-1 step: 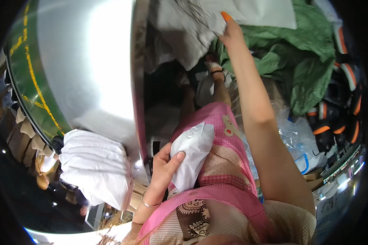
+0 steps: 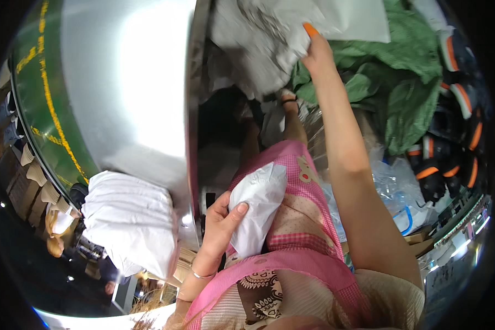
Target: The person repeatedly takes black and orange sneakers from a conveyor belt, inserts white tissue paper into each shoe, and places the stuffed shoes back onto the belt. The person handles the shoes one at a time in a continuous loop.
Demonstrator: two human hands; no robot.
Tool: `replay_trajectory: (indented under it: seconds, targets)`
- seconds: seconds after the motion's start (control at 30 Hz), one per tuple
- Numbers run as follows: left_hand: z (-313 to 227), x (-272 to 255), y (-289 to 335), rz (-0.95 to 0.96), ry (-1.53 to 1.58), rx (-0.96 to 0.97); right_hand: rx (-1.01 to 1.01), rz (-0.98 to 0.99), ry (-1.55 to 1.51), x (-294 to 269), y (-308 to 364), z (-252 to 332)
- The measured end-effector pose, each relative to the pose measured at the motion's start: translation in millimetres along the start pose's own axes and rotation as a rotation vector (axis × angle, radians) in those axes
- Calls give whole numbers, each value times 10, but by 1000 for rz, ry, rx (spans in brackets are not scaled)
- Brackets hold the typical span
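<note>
My left hand (image 2: 221, 220) is closed round a small package wrapped in white plastic (image 2: 258, 206), held against the pink checked apron (image 2: 291, 242). My right arm reaches far forward. At its end, my right hand (image 2: 318, 54) pinches the edge of a crumpled white plastic bag (image 2: 258, 41), which is partly blurred. An orange cover (image 2: 311, 29) sits on one finger of that hand. The bag hangs beside the metal table and in front of a green woven sack (image 2: 407, 71). The pinching fingertips are partly hidden by the plastic.
A shiny metal tabletop (image 2: 110, 82) fills the left, with a green strip along its far-left side. A stack of white plastic packages (image 2: 129, 220) lies at its near end. Black shoes with orange trim (image 2: 459, 110) and clear plastic bags (image 2: 393, 184) are on the right.
The view has shifted slightly, so the table appears a little farther right. My right hand and the bag sit slightly lower and to the right. Both grips look the same.
</note>
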State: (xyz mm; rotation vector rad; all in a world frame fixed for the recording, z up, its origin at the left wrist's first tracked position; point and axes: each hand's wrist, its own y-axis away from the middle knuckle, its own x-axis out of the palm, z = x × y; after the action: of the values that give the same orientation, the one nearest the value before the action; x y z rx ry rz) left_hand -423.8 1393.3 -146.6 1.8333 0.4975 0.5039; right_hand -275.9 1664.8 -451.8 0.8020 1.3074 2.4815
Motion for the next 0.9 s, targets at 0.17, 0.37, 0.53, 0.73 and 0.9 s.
replay_trajectory:
  seconds: [0.17, 0.37, 0.53, 0.73, 0.9]
  targets:
    - [-361, 160, 374, -8, 94, 195, -319, 19, 588, 383, 1592, 1262]
    - [-1081, 624, 255, -19, 13, 586, -890, 320, 1417, 1162, 3415, 1758]
    - [-1398, 618, 205, 324, 411, 710, -1130, 969, 1613, 1671, 4320, 1287]
    - [-1427, 137, 1123, 306, 619, 867, -1191, 1551, 1408, 2056, 4826, 1378]
    - [-1403, -92, 1308, 257, 701, 983, -1646, 1028, 1387, 2864, 4421, 1259]
